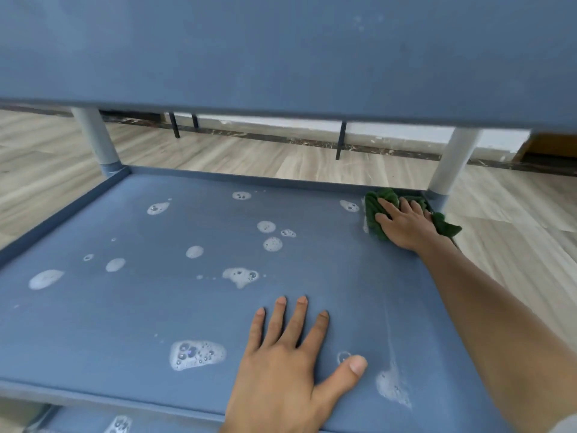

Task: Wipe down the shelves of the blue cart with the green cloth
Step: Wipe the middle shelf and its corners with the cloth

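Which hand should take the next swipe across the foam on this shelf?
Right. The right hand presses the green cloth in the far right corner, with foam patches to its left. The left hand lies flat on the shelf, holding nothing.

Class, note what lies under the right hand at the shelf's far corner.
The green cloth, bunched, lies under the right hand, which presses it onto the blue shelf. Its edges stick out around the hand; the part beneath the palm is hidden.
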`<state>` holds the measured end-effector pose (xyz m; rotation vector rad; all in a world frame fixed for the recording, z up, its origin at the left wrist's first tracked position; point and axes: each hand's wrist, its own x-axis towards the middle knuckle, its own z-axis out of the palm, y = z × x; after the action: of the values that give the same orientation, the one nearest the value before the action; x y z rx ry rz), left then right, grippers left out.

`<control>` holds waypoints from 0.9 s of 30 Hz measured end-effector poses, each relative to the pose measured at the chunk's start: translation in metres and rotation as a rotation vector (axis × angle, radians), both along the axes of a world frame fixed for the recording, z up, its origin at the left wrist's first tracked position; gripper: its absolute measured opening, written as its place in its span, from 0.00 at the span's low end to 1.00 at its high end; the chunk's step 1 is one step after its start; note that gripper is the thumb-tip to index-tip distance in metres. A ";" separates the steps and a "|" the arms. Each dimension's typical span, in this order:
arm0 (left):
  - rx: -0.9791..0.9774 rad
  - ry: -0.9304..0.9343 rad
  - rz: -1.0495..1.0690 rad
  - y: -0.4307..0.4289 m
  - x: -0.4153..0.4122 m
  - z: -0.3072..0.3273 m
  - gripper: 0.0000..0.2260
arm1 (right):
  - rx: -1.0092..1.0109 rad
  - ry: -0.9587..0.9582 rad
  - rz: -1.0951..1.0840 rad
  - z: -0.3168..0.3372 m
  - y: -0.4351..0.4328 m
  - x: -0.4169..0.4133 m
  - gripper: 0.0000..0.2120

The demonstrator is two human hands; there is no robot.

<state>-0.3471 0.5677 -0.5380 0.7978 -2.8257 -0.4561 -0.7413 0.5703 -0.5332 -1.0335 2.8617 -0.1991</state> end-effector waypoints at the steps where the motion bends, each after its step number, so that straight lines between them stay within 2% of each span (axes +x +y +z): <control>1: -0.015 -0.009 0.001 0.000 0.001 0.001 0.47 | 0.011 -0.010 -0.008 -0.001 0.007 0.008 0.31; 18: -0.059 0.076 0.056 0.002 0.008 0.006 0.46 | 0.047 -0.040 -0.012 0.000 0.187 0.257 0.28; 22: -0.043 0.054 0.042 0.003 0.011 0.005 0.45 | 0.068 -0.028 -0.028 0.002 0.198 0.279 0.28; 27: -0.061 -0.010 0.017 0.003 0.011 0.001 0.42 | 0.071 -0.031 -0.021 0.001 0.185 0.261 0.28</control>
<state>-0.3359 0.5711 -0.5368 0.8139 -2.8244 -0.3624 -0.4800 0.7552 -0.5322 -0.9796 2.8304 -0.1126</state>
